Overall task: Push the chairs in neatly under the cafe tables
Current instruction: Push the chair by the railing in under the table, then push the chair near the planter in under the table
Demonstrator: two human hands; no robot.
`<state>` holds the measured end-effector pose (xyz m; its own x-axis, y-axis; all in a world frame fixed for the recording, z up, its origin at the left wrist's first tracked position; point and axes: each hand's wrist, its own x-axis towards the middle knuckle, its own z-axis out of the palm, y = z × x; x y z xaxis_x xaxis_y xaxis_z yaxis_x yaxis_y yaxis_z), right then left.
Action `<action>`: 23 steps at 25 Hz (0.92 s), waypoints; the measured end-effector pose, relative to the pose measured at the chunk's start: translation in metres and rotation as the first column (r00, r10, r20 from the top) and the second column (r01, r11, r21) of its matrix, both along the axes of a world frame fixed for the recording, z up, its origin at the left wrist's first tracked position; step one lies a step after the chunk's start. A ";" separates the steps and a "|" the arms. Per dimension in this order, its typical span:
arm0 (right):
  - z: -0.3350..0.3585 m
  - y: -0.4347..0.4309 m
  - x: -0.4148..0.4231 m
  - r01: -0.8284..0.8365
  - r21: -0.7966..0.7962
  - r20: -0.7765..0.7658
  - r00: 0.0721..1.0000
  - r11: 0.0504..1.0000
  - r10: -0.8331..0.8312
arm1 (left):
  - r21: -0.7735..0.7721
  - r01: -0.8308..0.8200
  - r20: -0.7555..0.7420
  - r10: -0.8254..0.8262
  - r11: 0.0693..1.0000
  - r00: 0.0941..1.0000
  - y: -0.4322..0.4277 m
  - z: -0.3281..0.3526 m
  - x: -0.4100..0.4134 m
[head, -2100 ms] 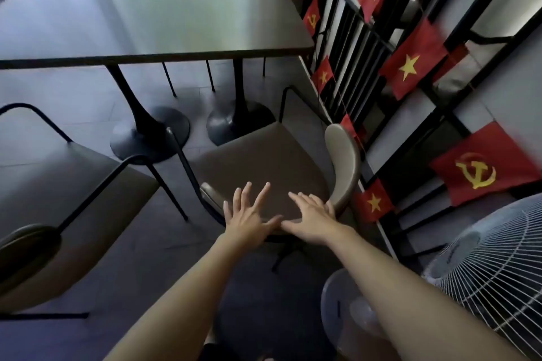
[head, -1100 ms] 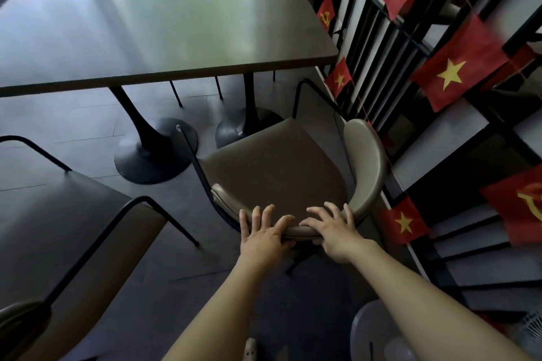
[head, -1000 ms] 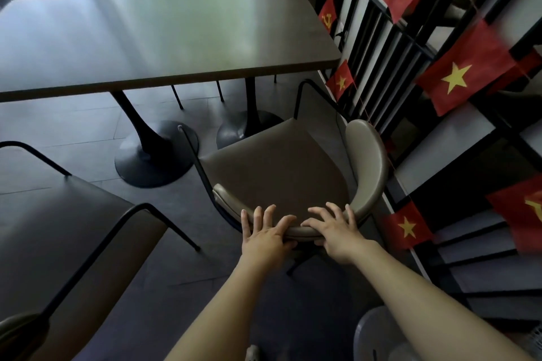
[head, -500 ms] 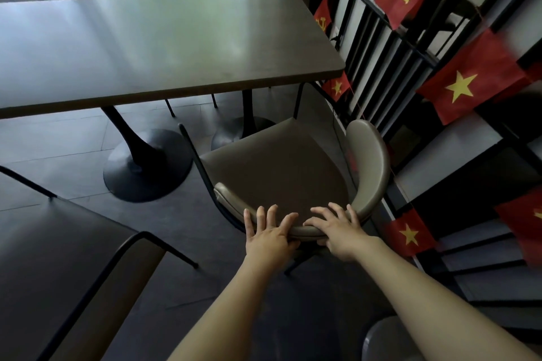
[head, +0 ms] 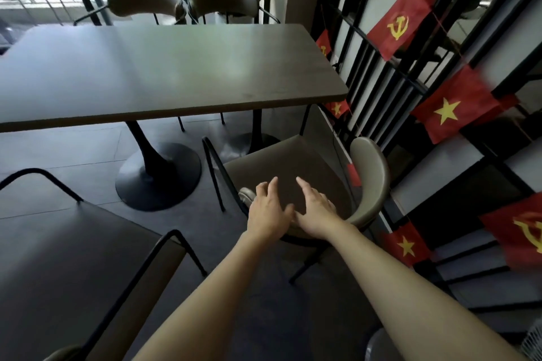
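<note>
I have my left hand [head: 268, 214] and right hand [head: 315, 214] spread, gripping nothing, on the chair [head: 293, 167] backrest. The chair stands just short of the worktop [head: 164, 73], seat front near its edge. It looks light and stiff; I'd push from the backrest centre.

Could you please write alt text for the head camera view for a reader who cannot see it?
Two bare hands, left and right, rest open on the curved back of a chair facing a long cafe table. Red flags hang along the right.
</note>
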<state>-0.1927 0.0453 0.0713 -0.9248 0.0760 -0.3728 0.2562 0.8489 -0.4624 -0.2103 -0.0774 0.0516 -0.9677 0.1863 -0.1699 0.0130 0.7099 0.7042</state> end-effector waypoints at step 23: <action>-0.031 -0.436 0.211 -0.537 0.064 0.056 0.843 0.841 0.534 | -0.587 -0.113 0.109 0.217 0.801 0.970 -0.505 -0.025 0.258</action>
